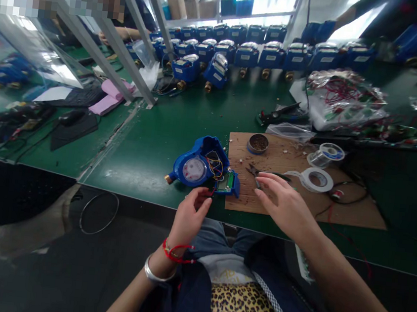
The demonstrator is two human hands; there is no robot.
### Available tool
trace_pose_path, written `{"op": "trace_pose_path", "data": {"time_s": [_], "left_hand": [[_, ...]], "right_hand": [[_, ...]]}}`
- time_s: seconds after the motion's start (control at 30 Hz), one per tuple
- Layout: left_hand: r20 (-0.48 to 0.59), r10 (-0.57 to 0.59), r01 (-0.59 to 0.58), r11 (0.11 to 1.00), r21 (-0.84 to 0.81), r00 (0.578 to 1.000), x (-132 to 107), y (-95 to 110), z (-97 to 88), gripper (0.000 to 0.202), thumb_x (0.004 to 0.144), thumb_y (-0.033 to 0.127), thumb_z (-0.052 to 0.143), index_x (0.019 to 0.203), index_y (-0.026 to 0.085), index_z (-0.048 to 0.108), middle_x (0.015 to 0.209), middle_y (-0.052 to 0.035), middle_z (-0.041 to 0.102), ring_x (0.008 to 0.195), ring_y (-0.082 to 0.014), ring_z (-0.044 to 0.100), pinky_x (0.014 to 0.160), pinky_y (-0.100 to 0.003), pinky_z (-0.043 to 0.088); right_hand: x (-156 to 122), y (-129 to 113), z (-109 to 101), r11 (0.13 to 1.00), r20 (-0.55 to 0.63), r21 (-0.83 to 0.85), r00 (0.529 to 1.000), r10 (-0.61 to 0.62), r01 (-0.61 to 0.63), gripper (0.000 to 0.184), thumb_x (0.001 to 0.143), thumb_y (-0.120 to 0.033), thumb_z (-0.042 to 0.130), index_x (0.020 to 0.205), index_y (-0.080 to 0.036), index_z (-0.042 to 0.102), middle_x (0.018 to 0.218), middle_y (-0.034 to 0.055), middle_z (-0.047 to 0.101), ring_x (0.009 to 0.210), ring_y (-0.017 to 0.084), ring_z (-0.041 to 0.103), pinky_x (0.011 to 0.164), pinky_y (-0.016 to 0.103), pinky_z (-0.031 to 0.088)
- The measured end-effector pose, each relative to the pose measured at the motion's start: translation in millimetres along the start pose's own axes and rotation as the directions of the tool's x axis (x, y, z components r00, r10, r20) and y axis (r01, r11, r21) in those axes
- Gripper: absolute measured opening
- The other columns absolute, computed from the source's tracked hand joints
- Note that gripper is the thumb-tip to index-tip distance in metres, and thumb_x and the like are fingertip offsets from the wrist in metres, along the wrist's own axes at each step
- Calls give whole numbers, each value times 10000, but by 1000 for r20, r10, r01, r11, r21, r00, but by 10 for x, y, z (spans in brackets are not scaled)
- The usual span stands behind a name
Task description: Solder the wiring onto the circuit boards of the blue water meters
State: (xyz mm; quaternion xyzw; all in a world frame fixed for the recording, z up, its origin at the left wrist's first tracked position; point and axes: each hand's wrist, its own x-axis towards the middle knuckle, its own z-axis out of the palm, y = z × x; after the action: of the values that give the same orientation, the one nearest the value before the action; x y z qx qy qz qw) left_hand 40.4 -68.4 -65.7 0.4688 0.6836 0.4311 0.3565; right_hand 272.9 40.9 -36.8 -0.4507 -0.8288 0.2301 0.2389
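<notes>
A blue water meter [194, 168] with a round dial lies on the green bench. Its lid hangs open to the right, showing a green circuit board [225, 181] and yellow and dark wires [215, 166]. My left hand [192, 214] is at the meter's near edge, fingers curled, with a thin red wire [212, 192] at the fingertips. My right hand [281, 201] is open over the cardboard, thumb apart from the fingers. Beneath its fingertips lie cutting pliers [253, 170], partly covered by the hand; any firm hold on them does not show.
On the cardboard mat [241, 201] are a small round tin [258, 144], a solder spool [326, 155] and a white tape roll [315, 180]. Several blue meters [247, 54] line the back. Bagged wired parts [349, 96] lie right. Metal posts [141, 84] stand left; other people work nearby.
</notes>
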Motion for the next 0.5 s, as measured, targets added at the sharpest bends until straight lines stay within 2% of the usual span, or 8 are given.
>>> {"op": "trace_pose_path", "data": {"time_s": [0.07,0.13,0.17,0.23,0.27,0.33,0.4,0.5], "left_hand": [[-25,49,-46,995,93,998,-38,62,-57,272,925,339,546,1146,183,573,1105,-92,663,980,-206,653,883,-352,522],[-78,190,-169,961,219,979,-54,152,-161,218,935,302,532,1110,190,600,1068,-76,671,959,-193,650,880,-342,518],[-114,296,-252,922,294,948,-42,205,-226,198,938,279,527,1093,190,611,1059,-72,669,968,-190,643,899,-345,510],[-169,504,-390,806,446,847,37,312,-361,184,934,243,528,1079,178,621,1082,-82,653,1034,-198,614,961,-366,479],[-184,571,-421,752,507,800,105,358,-422,194,931,241,533,1090,167,616,1112,-96,639,1073,-207,595,989,-383,462],[-186,625,-422,688,591,758,279,415,-513,266,925,284,550,1148,145,589,1201,-131,594,1155,-234,547,1029,-415,435],[-163,617,-397,664,634,770,471,421,-555,417,913,371,568,1243,119,530,1316,-176,521,1259,-273,471,1080,-460,388],[-102,504,-341,706,621,858,710,372,-555,615,895,497,559,1331,79,445,1390,-226,458,1324,-314,410,1109,-508,345]], "right_hand": [[-13,121,-98,999,-40,10,998,39,-38,270,914,-308,528,1122,-181,645,1260,72,616,1161,228,580,1043,401,443],[-22,191,-165,997,-83,21,994,75,-73,255,916,-309,525,1105,-194,651,1202,63,646,1121,229,601,1016,407,460],[-25,198,-176,996,-95,30,992,88,-86,252,916,-312,523,1102,-199,650,1180,61,655,1095,229,613,998,408,471],[-27,151,-146,994,-91,58,991,96,-91,254,917,-317,520,1107,-203,644,1166,60,658,1047,225,631,964,404,495],[-28,101,-106,994,-73,74,993,88,-83,256,916,-319,519,1110,-203,640,1175,63,653,1031,222,637,952,402,504],[-30,-27,7,993,-16,102,998,60,-58,286,912,-335,526,1142,-196,625,1211,77,636,1036,225,638,956,404,509],[-26,-156,137,993,21,113,999,34,-36,388,897,-376,553,1230,-179,582,1281,104,597,1121,243,606,1006,421,484],[21,-280,316,995,20,94,1000,9,-11,657,844,-443,618,1395,-130,442,1425,154,473,1317,277,458,1114,453,386]]}}
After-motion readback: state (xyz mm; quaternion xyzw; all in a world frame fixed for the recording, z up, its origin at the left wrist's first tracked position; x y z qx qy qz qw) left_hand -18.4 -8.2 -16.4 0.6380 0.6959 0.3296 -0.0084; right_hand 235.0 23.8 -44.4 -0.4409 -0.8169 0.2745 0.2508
